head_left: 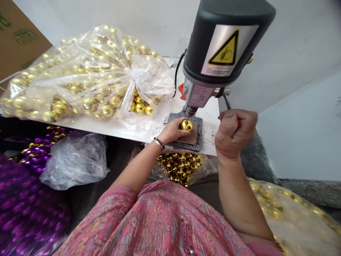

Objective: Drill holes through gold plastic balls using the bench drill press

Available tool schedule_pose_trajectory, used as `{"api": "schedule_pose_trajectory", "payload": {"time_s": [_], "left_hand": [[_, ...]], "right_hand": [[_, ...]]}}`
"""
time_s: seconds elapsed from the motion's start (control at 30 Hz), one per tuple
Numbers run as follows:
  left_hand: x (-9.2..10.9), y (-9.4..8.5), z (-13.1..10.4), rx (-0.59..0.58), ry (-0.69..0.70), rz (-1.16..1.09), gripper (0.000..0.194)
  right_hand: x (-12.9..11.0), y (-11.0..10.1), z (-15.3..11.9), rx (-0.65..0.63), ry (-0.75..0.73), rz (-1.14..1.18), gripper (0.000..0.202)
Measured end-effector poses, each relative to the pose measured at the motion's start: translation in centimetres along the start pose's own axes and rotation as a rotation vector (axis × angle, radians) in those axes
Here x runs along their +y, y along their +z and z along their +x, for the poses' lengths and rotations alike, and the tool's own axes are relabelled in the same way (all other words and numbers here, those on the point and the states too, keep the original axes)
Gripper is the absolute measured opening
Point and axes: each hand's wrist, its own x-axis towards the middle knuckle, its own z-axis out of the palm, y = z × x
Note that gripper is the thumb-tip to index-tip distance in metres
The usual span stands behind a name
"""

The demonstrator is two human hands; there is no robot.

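Head view: one clear bag (149, 73) of gold balls (140, 107), upper left; one gold-filled bag (209, 164), below centre. At centre, left hand (174, 130) pinches one gold ball (187, 126) beneath one drill (198, 92); right hand (233, 135) grips one red knob (239, 123).

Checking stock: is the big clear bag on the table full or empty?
Full, or nearly: gold balls show through most of the bulging clear bag.

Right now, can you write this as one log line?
left hand: holding gold ball under drill press | right hand: closed around something red | bag of gold balls: on white table
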Motion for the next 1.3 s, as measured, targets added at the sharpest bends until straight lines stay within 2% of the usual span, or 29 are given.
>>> {"api": "schedule_pose_trajectory", "payload": {"time_s": [0.13,0.2,0.27,0.37,0.5,0.63,0.73,0.9,1.0,1.07,1.13,1.23,1.3], "left_hand": [[0.5,-0.4,-0.2,-0.037,-0.013,0.006,0.043],[0.7,-0.5,-0.3,-0.043,-0.013,0.012,0.044],[0.5,-0.3,-0.2,-0.03,-0.015,0.024,0.045],[0.1,0.1,-0.1,0.005,-0.008,0.024,0.047],[-0.6,0.5,-0.8,0.054,0.037,0.0,0.057],[-1.1,0.4,-3.3,0.073,0.111,-0.027,0.063],[-1.3,0.0,-5.6,0.004,0.163,-0.045,0.064],[-2.0,-0.4,-8.6,-0.222,0.189,-0.029,0.067],[-2.6,-0.8,-9.5,-0.263,0.185,-0.001,0.071],[-2.9,-1.6,-9.4,-0.214,0.139,0.013,0.067],[-3.2,-3.0,-8.4,-0.088,0.056,0.037,0.055],[-3.7,-6.2,-5.4,0.267,-0.078,0.157,0.037],[-4.3,-8.5,-2.8,0.479,-0.17,0.28,0.04]], "right_hand": [[0.9,1.0,-1.4,-0.014,-0.036,0.048,0.037],[0.7,0.8,-1.1,-0.02,-0.037,0.059,0.038],[-0.2,0.1,0.2,-0.033,-0.022,0.056,0.041],[-1.7,-0.9,3.8,-0.062,0.036,0.032,0.045],[-3.0,-1.0,8.2,-0.169,0.204,0.055,0.042],[-3.0,-0.2,9.1,-0.141,0.26,0.118,0.039],[-2.8,0.0,8.8,-0.104,0.251,0.139,0.037],[-3.0,-0.2,8.4,-0.104,0.272,0.139,0.042],[-3.3,-0.2,8.3,-0.065,0.289,0.131,0.039],[-3.6,-0.1,8.2,-0.043,0.29,0.121,0.034],[-3.8,0.1,8.1,-0.007,0.3,0.149,0.03],[-4.1,0.2,8.1,0.059,0.332,0.227,0.026],[-4.1,0.2,8.0,0.056,0.341,0.237,0.027]]}}
